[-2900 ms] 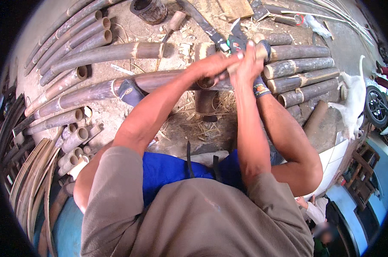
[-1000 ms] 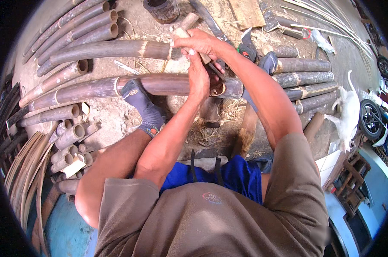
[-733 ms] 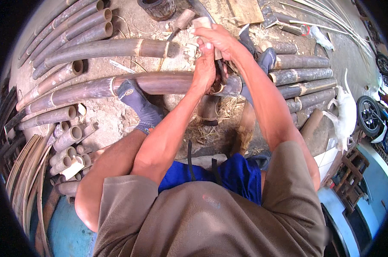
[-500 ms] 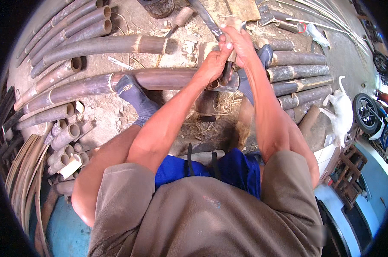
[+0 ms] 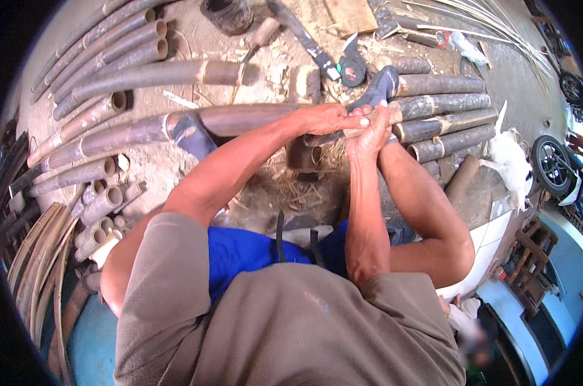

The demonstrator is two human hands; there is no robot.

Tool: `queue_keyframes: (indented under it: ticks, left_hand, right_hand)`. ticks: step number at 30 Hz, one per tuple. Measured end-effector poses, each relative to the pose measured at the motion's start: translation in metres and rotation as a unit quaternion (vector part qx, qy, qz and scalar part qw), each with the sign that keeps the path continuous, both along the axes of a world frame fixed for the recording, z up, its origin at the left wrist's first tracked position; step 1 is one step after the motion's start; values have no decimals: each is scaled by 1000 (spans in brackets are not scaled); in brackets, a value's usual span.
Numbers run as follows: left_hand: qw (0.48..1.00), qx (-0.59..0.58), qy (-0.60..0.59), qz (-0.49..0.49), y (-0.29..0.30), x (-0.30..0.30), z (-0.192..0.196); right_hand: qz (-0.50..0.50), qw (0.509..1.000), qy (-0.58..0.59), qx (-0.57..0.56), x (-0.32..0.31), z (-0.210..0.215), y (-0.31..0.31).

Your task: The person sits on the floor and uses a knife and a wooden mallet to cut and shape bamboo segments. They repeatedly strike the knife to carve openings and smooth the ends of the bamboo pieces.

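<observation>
A long brown bamboo pole (image 5: 243,119) lies across in front of me, its right end partly covered by my hands. My left hand (image 5: 330,119) is closed near that end, on the blade side of a tool with a pale wooden handle (image 5: 354,132). Wrapped round this handle is my right hand (image 5: 371,134). The dark metal blade (image 5: 323,139) points left, low against the pole's end; its tip is hard to make out. My left foot in a grey sock (image 5: 193,136) presses on the pole, and my right foot (image 5: 376,90) is just beyond the hands.
Bamboo poles (image 5: 130,83) lie at the left, and cut lengths (image 5: 442,106) at the right. A tape measure (image 5: 352,69), a long dark tool (image 5: 304,40) and a wooden-handled chisel (image 5: 263,32) lie beyond. At right are a white cat (image 5: 510,161) and a motorcycle wheel (image 5: 552,167).
Both hands have come down toward me, and the wooden handle has swung from pointing away to lying low toward the right. The tape measure is now uncovered. A person shows at lower right.
</observation>
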State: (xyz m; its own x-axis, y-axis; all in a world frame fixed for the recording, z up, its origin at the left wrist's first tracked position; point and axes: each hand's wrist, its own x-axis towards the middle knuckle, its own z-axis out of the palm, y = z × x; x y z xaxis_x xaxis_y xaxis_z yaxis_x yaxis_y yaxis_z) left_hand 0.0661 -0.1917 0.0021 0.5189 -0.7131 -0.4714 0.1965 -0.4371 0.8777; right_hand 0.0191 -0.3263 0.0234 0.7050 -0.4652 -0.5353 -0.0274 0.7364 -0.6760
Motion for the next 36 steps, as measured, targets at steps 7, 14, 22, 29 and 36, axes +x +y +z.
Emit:
queue_keyframes:
  ticks: [7, 14, 22, 29, 36]
  left_hand:
    - [978, 16, 21, 207, 38, 36, 22]
    - [832, 19, -92, 546, 41, -34, 9]
    - [703, -163, 61, 690, 25, -60, 12]
    - [866, -152, 161, 448, 26, -1, -9]
    - [990, -49, 35, 129, 10, 11, 32]
  right_hand:
    - [139, 988, 13, -73, 104, 3, 47]
    - [542, 832, -27, -117, 124, 9, 93]
    - [700, 672, -68, -231, 112, 19, 141]
    - [418, 794, 14, -442, 132, -24, 81]
    - [99, 954, 39, -279, 56, 8, 16]
